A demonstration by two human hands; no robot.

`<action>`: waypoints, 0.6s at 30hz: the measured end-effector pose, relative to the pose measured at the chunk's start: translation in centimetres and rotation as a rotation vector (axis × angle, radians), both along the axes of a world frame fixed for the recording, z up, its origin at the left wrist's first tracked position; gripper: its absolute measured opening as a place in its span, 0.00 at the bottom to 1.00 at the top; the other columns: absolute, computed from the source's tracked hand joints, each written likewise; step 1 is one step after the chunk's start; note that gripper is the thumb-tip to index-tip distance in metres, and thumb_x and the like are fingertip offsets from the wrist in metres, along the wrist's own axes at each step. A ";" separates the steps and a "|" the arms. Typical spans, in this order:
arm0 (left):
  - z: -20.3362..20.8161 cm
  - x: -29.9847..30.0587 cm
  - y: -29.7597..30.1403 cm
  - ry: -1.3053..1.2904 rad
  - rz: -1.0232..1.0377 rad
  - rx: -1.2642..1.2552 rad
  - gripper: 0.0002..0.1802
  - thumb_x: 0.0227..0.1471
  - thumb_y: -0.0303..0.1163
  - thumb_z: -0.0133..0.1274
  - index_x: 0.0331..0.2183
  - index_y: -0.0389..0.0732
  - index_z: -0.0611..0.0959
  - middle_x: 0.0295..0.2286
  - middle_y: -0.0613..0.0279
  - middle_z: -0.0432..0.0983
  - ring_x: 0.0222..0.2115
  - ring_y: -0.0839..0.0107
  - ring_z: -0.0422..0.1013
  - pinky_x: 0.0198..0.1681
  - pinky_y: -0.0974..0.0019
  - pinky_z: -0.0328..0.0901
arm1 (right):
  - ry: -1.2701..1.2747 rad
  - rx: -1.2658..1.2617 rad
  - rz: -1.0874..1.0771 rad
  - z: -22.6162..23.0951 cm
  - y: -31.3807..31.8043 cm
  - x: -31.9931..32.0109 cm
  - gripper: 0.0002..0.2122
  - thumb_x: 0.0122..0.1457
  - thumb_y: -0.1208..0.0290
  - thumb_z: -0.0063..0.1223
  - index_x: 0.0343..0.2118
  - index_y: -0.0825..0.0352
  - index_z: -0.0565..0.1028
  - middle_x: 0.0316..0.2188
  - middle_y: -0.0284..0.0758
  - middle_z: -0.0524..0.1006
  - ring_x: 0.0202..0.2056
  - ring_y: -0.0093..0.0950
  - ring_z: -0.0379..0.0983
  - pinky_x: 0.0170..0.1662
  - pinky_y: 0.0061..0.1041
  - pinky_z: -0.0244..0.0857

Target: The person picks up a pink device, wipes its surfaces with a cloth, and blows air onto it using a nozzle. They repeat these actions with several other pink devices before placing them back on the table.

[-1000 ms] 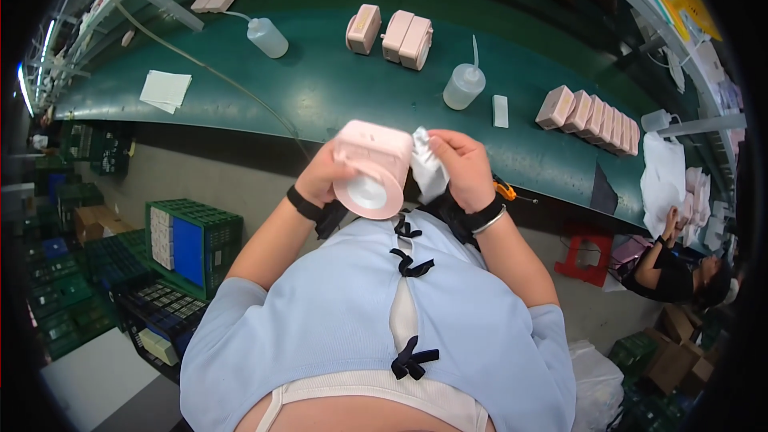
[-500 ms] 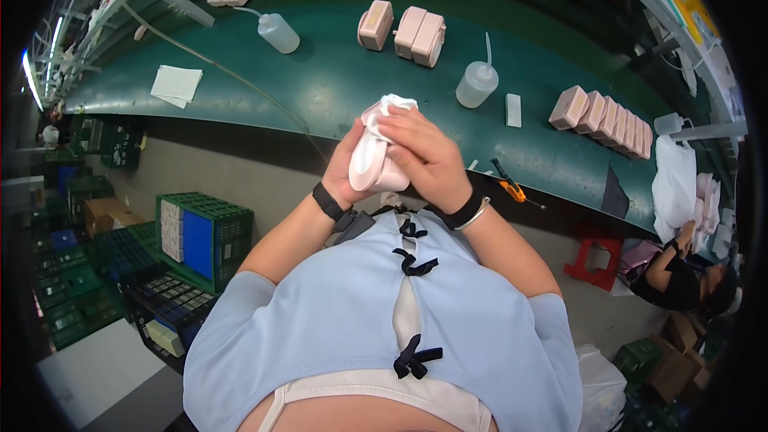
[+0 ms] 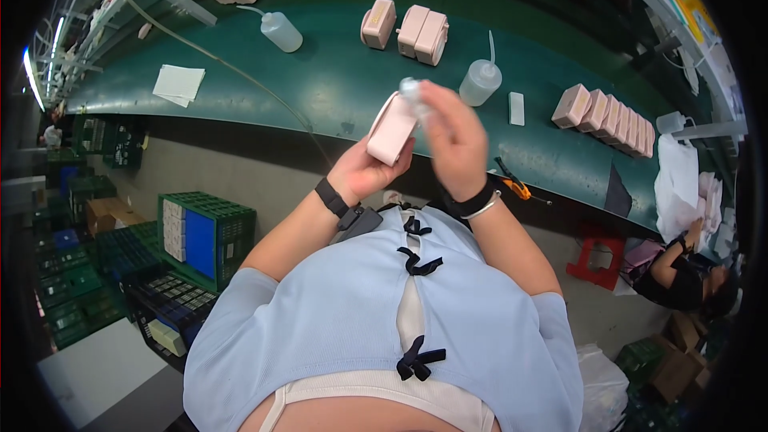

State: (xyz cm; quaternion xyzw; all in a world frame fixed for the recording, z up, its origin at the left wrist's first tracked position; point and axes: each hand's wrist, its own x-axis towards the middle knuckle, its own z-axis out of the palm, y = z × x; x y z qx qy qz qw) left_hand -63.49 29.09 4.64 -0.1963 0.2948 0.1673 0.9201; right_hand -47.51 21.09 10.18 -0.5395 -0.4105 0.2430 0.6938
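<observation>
One pink case [image 3: 392,133], mid-frame, is clamped in the left hand [image 3: 362,179]'s fingers; the right hand [image 3: 462,150] pinches a white cloth [image 3: 410,90]. Wiping seems in hand; the next stroke needs steady support.

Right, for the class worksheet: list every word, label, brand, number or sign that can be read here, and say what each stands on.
No text can be read with certainty.
Pink case standing alone on the bench: small gold-coloured mark, too small to read.
Row of pink cases: faint mark on the nearest, too small to read.
Pink case in the left hand: no lettering visible.
White sheets: no readable print.
</observation>
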 end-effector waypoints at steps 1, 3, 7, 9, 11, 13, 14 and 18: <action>0.0 0.1 -0.3 0.055 0.007 0.116 0.19 0.65 0.36 0.42 0.53 0.39 0.72 0.49 0.51 0.70 0.47 0.61 0.71 0.50 0.54 0.71 | -0.485 -0.012 -0.001 0.4 0.3 -0.7 0.11 0.60 0.77 0.51 0.46 0.72 0.75 0.49 0.37 0.76 0.51 0.33 0.73 0.55 0.30 0.66; 0.0 0.0 -0.5 0.008 0.014 0.085 0.19 0.65 0.35 0.42 0.53 0.37 0.71 0.49 0.51 0.70 0.47 0.60 0.71 0.50 0.54 0.71 | -0.969 -0.024 -0.004 0.5 0.6 -1.3 0.13 0.59 0.76 0.52 0.46 0.72 0.75 0.50 0.38 0.75 0.53 0.37 0.71 0.57 0.33 0.64; -4.8 -1.8 0.1 -0.078 -0.008 0.192 0.19 0.65 0.33 0.40 0.54 0.34 0.69 0.49 0.49 0.70 0.47 0.57 0.72 0.51 0.52 0.70 | -0.972 0.014 0.048 -1.4 -0.2 -2.3 0.14 0.56 0.74 0.53 0.45 0.72 0.76 0.51 0.37 0.75 0.55 0.40 0.69 0.59 0.37 0.62; -7.1 -2.7 0.5 -0.070 -0.077 0.528 0.20 0.65 0.33 0.38 0.54 0.33 0.68 0.49 0.47 0.70 0.48 0.56 0.72 0.52 0.52 0.69 | -1.095 0.270 0.433 -2.1 -1.0 -2.8 0.13 0.56 0.75 0.52 0.43 0.71 0.77 0.50 0.38 0.76 0.53 0.37 0.71 0.56 0.37 0.65; -5.0 -2.4 0.2 -0.073 -0.033 0.371 0.20 0.65 0.34 0.38 0.54 0.33 0.67 0.49 0.46 0.69 0.48 0.56 0.71 0.52 0.53 0.69 | -1.028 0.324 0.423 -1.7 -1.5 -1.7 0.12 0.55 0.75 0.52 0.43 0.70 0.77 0.49 0.39 0.76 0.51 0.37 0.72 0.54 0.36 0.66; 0.7 -1.4 0.1 -0.056 0.082 0.077 0.22 0.64 0.36 0.39 0.54 0.32 0.66 0.50 0.44 0.67 0.47 0.55 0.70 0.52 0.54 0.69 | -0.884 0.468 0.418 -0.9 -1.5 -0.6 0.12 0.54 0.76 0.53 0.41 0.70 0.77 0.47 0.41 0.77 0.48 0.36 0.75 0.51 0.34 0.69; 1.5 -1.5 0.2 -0.055 0.085 0.083 0.22 0.64 0.36 0.39 0.54 0.32 0.66 0.50 0.44 0.67 0.47 0.55 0.70 0.52 0.54 0.69 | -0.800 0.429 0.254 -1.3 -1.4 0.0 0.11 0.55 0.76 0.53 0.41 0.70 0.77 0.45 0.41 0.77 0.45 0.35 0.76 0.48 0.32 0.69; 2.7 -1.7 0.4 -0.395 0.075 -0.560 0.26 0.62 0.40 0.42 0.55 0.32 0.65 0.51 0.43 0.63 0.45 0.55 0.68 0.51 0.58 0.69 | -0.202 0.006 -0.114 -1.9 0.0 1.8 0.10 0.62 0.72 0.51 0.44 0.70 0.76 0.42 0.39 0.78 0.40 0.28 0.75 0.44 0.28 0.70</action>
